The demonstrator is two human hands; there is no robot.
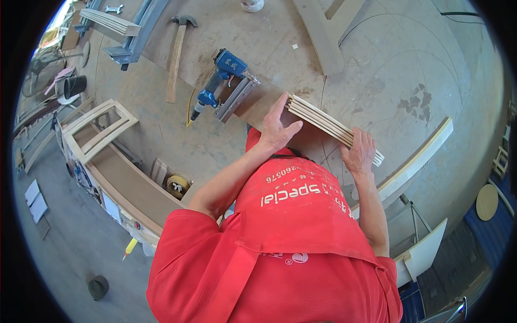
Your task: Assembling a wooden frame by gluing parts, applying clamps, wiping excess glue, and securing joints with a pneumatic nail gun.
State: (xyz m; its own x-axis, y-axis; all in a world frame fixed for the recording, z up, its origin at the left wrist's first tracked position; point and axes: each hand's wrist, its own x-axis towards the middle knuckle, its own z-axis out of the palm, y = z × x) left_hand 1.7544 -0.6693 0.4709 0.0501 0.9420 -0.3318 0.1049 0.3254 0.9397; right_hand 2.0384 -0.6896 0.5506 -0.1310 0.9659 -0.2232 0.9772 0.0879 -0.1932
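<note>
A stack of thin, pale wooden slats (pixel 321 119) lies slanted in front of me, above the table's near side. My right hand (pixel 360 152) is closed around its right end, and the slat tips poke out past the fingers. At the other end, my left hand (pixel 276 129) has its fingers stretched out and its thumb held apart. Its fingertips touch the slats' left end. To the left of that hand lies a blue nail gun (pixel 231 63) with a grey magazine. Beyond it is a claw hammer (pixel 177 59) with a wooden handle.
A grey metal clamp frame (pixel 137 37) carries more slats (pixel 110 21) at the far left. Angled boards (pixel 318 35) lie at the back. A small wooden frame (pixel 99 132) rests over a side shelf (pixel 126 175) holding a tape roll (pixel 178 184). A long pale strip (pixel 417 161) runs along the right.
</note>
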